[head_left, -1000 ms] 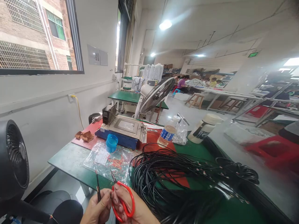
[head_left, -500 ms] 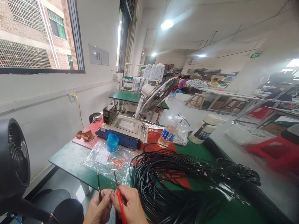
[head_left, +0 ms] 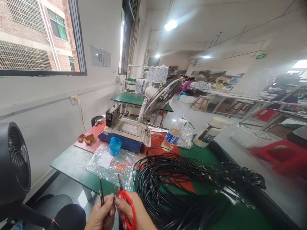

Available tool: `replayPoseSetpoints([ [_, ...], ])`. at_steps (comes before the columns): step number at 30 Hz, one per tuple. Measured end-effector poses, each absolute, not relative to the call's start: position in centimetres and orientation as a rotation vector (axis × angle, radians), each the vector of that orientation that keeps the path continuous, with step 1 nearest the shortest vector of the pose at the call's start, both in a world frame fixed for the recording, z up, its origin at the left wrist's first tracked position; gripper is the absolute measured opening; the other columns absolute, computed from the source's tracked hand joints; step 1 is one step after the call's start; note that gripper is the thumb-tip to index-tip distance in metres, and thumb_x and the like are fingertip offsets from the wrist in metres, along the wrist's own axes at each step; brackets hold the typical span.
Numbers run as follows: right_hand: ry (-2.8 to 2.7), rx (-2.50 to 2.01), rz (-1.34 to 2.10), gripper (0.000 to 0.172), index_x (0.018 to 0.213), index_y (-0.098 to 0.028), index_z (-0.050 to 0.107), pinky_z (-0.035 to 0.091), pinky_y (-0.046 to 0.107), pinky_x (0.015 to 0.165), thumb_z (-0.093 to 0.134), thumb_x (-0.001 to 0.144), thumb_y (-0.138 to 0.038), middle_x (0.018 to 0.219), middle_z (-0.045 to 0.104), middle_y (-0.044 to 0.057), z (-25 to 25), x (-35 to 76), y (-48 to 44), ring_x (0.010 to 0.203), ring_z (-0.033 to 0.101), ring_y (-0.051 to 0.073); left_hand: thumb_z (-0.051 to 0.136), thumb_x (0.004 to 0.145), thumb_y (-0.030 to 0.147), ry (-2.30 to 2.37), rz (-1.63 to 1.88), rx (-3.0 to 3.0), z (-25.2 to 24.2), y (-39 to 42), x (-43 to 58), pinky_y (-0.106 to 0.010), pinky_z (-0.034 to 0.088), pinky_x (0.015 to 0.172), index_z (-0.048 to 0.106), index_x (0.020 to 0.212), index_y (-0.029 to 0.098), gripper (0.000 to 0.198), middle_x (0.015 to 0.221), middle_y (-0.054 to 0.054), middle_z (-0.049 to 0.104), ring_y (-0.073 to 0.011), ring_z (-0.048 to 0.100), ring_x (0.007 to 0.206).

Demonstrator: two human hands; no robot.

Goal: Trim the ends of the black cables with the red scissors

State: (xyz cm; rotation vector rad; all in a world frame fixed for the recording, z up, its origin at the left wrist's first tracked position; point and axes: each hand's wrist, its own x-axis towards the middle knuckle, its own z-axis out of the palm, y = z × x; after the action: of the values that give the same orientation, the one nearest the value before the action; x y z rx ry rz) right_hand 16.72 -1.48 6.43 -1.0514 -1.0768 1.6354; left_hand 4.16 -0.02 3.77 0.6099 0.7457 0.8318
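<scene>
My left hand (head_left: 102, 213) is closed round a black cable (head_left: 101, 187), whose end stands up above the fingers. In my right hand (head_left: 140, 212) I grip red-handled scissors (head_left: 120, 185), blades pointing up and away from me. The fingertips of both hands meet at a small bit that is too tiny to make out. Just beyond them lies a clear plastic bag (head_left: 94, 163) with small orange-red scraps (head_left: 121, 166) on it. To the right, a large heap of black cables (head_left: 153, 182) covers the green table.
A blue machine (head_left: 124, 142) with a metal top stands behind a blue cup (head_left: 115, 147). A bottle of liquid (head_left: 170, 140) and a cream-coloured container (head_left: 209, 134) are farther right. One dark fan (head_left: 16, 159) is close at left; another fan (head_left: 161, 97) stands beyond the table.
The scissors have turned in my right hand, so both red handle loops face me more. The right hand has tilted slightly. My left hand still grips the cable.
</scene>
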Motion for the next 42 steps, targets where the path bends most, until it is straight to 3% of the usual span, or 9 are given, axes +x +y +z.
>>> replayPoseSetpoints([
  [6,-0.980,-1.035,1.695,0.052,0.058,-0.014,0.047,0.021,0.013,0.024,0.054,0.068,-0.065,0.038,0.039,-0.007,5.9,16.5,-1.2,0.024,0.032,0.002,0.066,0.056,0.057,0.808,0.885,0.601,2.9,0.1,4.5,-0.020,0.004,0.033,0.048,0.049,0.018,0.044,0.029,0.012,0.025,-0.0004,0.010,0.027],
  [12,-1.109,-1.252,1.533,0.051,0.058,-0.015,0.047,0.025,0.015,0.028,0.055,0.066,-0.064,0.041,0.040,-0.006,5.7,16.4,-1.2,0.028,0.035,0.004,0.069,0.055,0.053,0.858,0.973,0.621,3.1,-0.1,4.7,-0.020,0.005,0.033,0.052,0.049,0.016,0.041,0.031,0.011,0.027,-0.0001,0.011,0.028],
  [16,-1.336,-1.374,1.180,0.047,0.052,-0.016,0.042,0.023,0.017,0.037,0.060,0.067,-0.056,0.044,0.034,-0.006,5.8,16.4,-1.3,0.038,0.032,0.004,0.076,0.049,0.045,0.906,1.087,0.529,3.3,-0.2,5.1,-0.019,0.016,0.032,0.061,0.056,0.014,0.035,0.036,0.010,0.034,-0.0008,0.015,0.032],
  [19,-1.441,-1.390,0.953,0.049,0.046,-0.015,0.037,0.020,0.018,0.043,0.064,0.065,-0.050,0.046,0.030,-0.006,5.9,16.4,-1.3,0.046,0.029,0.004,0.080,0.043,0.043,0.896,1.117,0.491,3.2,-0.1,5.3,-0.017,0.027,0.038,0.064,0.058,0.014,0.036,0.044,0.006,0.046,-0.0021,0.030,0.037],
  [22,-1.307,-1.349,1.198,0.047,0.050,-0.016,0.041,0.021,0.017,0.038,0.061,0.066,-0.055,0.044,0.033,-0.006,6.1,16.3,-1.3,0.039,0.031,0.004,0.079,0.046,0.042,0.890,1.104,0.482,3.0,0.0,5.2,-0.015,0.024,0.037,0.061,0.053,0.013,0.035,0.039,0.006,0.043,-0.0025,0.034,0.037],
  [26,-0.979,-1.099,1.676,0.052,0.057,-0.016,0.046,0.021,0.016,0.027,0.052,0.067,-0.066,0.038,0.039,-0.007,6.3,16.2,-1.2,0.025,0.031,0.003,0.069,0.057,0.051,0.852,0.972,0.560,3.1,0.0,4.6,-0.018,0.005,0.033,0.052,0.048,0.015,0.041,0.031,0.011,0.027,0.0003,0.013,0.028],
  [42,-0.715,-0.902,1.930,0.045,0.056,-0.013,0.049,0.020,0.013,0.022,0.062,0.067,-0.054,0.037,0.041,-0.007,6.2,16.6,-1.1,0.024,0.033,0.002,0.062,0.063,0.055,0.727,0.846,0.637,4.1,0.0,4.2,-0.021,0.007,0.036,0.046,0.048,0.017,0.043,0.034,0.010,0.027,-0.0016,0.011,0.031],
])
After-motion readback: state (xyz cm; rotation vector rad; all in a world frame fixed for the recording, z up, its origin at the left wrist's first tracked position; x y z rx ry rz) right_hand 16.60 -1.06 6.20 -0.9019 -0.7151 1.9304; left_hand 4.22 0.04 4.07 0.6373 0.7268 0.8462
